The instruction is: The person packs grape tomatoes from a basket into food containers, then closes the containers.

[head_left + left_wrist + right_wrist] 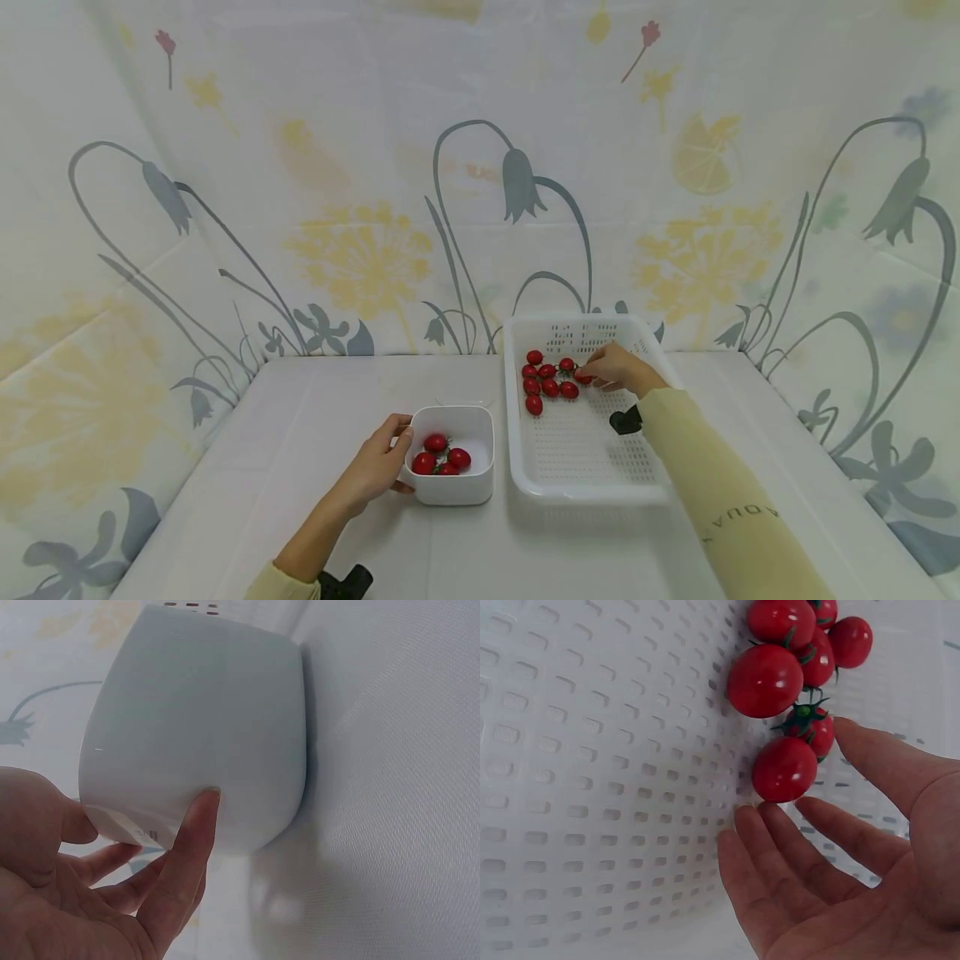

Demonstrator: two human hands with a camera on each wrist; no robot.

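The right hand [618, 367] spreads, thumb and fingers apart, beside a glossy red oval tomato [784, 771] in the white perforated plastic basket [585, 442]. Close in gently around its middle, freeing it from the crowded neighbours before lifting straight up; a hard squeeze could split it. The left hand [381, 462] holds the smooth white square-sided box [453, 492] on the white bench [420, 550]; light, even pressure should keep it level.
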